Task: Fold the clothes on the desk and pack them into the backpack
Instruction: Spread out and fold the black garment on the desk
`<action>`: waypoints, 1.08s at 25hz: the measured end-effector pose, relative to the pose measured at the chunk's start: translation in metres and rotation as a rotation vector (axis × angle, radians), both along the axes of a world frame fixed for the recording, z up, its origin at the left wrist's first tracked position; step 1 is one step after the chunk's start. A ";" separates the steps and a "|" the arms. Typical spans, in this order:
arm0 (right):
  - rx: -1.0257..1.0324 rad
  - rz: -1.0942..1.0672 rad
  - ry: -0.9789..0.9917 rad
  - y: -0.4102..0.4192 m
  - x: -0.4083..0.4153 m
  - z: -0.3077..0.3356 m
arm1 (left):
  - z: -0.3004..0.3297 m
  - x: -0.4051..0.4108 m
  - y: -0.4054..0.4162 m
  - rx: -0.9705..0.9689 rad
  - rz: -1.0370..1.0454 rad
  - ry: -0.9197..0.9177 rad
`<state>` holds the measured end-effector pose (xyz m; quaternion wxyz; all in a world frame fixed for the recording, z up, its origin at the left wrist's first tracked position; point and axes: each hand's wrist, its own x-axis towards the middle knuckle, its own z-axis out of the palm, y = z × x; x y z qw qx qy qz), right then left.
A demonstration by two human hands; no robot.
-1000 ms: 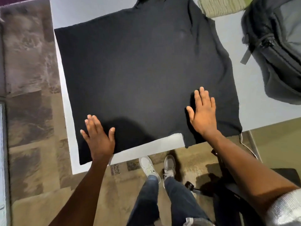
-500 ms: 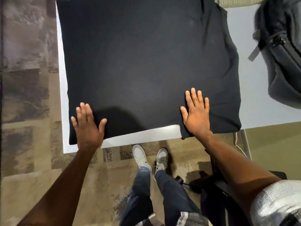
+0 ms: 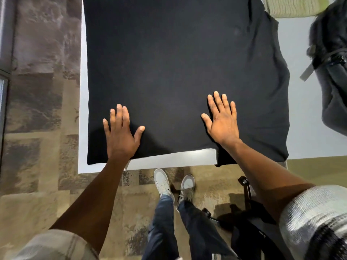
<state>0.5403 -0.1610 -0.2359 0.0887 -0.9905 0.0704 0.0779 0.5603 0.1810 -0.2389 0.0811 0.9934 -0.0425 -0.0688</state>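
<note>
Black knit garment [image 3: 178, 72] lies spread flat on the white desk [image 3: 83, 109], its near right corner overhanging the edge. Left hand [image 3: 120, 136] and right hand [image 3: 222, 121] press on it with straight, spread fingers, gripping nothing, likely smoothing it for folding. The dark grey fabric backpack [image 3: 332, 72] waits at the right.

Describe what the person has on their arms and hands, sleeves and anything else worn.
Both forearms are bare, with sleeves pushed up past the elbows. The left sleeve is pale beige with a faint plaid. The right sleeve is a ribbed light grey knit with a dark band. No rings, watch or gloves show.
</note>
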 end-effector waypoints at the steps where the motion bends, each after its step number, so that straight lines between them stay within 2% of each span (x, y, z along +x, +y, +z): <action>1: -0.005 -0.005 -0.010 0.000 -0.001 0.000 | 0.001 0.000 -0.001 0.002 0.005 0.000; 13: -0.036 -0.010 -0.025 0.001 -0.001 -0.002 | 0.000 0.001 -0.001 0.002 0.001 0.014; 16: 0.049 -0.003 -0.003 0.005 -0.008 0.010 | 0.008 -0.002 0.004 -0.099 -0.046 0.048; 19: 0.084 0.079 -0.066 0.016 -0.053 0.021 | 0.020 -0.024 0.018 -0.202 -0.066 0.053; 23: -0.005 0.106 -0.041 0.011 -0.100 0.029 | 0.029 -0.068 0.041 -0.051 -0.159 0.047; 27: -0.075 0.069 -0.005 0.001 -0.103 0.040 | 0.037 -0.074 0.048 0.009 -0.122 0.082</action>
